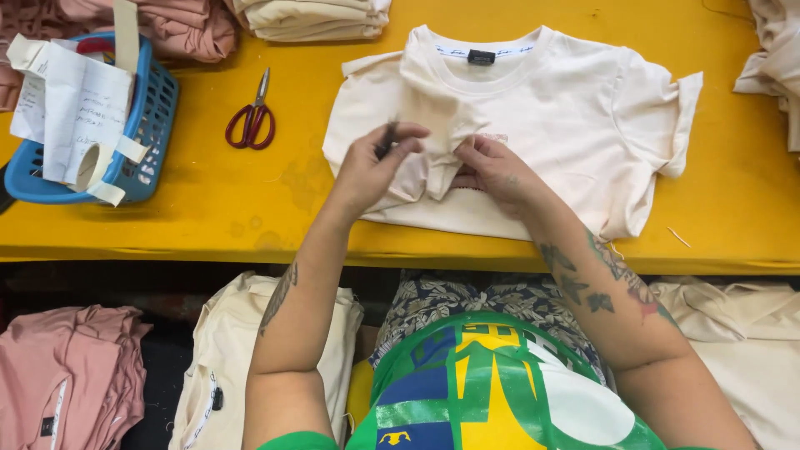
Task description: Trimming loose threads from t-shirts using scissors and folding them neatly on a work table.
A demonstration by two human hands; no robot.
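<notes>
On the yellow worktop [250, 208], straight ahead of the person, a cream T-shirt [567, 117] lies flat with its neckline facing away and its hem toward the near edge. The left hand [371, 171] has its grip pressed together on a small dark tool [388, 137], thin and partly hidden by the fingers, so its exact kind cannot be told; the same hand rests on a raised fold of the shirt's front. The right hand [496, 171] pinches that bunched fabric just beside the left, lifting it off the layer below. The shirt looks light, soft and limp: it creases wherever it is gathered, will not hold a shape and would slide easily over the smooth worktop. A pinch through one layer near the work point seems the best hold, with the rest left lying flat. Red-handled scissors [252, 121] lie well apart to the left, near a blue basket [154, 117] holding paper slips [71, 112]. Folded cream garments [312, 18] and pink garments [183, 29] sit along the far edge.
</notes>
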